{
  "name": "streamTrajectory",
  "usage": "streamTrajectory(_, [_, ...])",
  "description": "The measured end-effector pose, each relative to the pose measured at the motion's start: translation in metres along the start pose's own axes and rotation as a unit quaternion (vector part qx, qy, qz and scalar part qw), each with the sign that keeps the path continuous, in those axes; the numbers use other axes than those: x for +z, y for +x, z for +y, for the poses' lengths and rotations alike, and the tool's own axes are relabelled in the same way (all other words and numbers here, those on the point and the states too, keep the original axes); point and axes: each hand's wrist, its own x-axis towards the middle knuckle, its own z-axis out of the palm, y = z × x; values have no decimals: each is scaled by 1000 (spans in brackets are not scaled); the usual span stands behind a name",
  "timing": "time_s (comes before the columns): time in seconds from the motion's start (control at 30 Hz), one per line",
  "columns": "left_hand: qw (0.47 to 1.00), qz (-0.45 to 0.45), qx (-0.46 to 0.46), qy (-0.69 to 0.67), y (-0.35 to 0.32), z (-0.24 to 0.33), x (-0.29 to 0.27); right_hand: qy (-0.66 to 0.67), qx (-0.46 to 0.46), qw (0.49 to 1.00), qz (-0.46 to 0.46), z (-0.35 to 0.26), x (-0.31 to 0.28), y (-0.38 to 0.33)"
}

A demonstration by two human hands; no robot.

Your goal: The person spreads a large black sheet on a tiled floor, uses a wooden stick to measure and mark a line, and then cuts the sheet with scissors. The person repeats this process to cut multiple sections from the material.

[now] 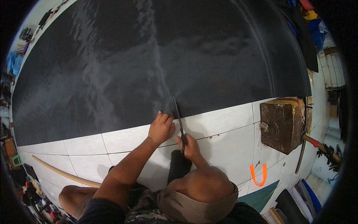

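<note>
A wide black sheet of fabric or similar material [209, 71] spreads over the white tiles. At its near edge my left hand [161, 127] is closed, fingers pinching the sheet just left of the blades. My right hand [191, 146] grips the handles of a pair of long dark scissors [179, 120]. Their blades point away from me and reach over the sheet's edge. Whether the blades are parted cannot be made out, and my palm hides part of the handles.
A brown, worn block-like box [278, 125] stands right of the sheet's corner, with a wooden pole [321, 146] beside it. An orange strap [258, 179] lies nearer. A curved pale stick [63, 172] lies at left. Rolled materials [298, 203] sit at lower right.
</note>
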Motion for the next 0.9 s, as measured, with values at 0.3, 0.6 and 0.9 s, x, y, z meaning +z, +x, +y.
streamTrajectory(0.3, [987, -103, -40, 119, -15, 18, 5, 12, -34, 999, 26, -11, 1, 35])
streamTrajectory(0.6, [985, -147, -34, 89, -15, 21, -3, 49, 19, 999, 0, -48, -7, 74])
streamTrajectory(0.9, [985, -153, -46, 64, -10, 23, -8, 35, -1, 999, 1, -67, -10, 89])
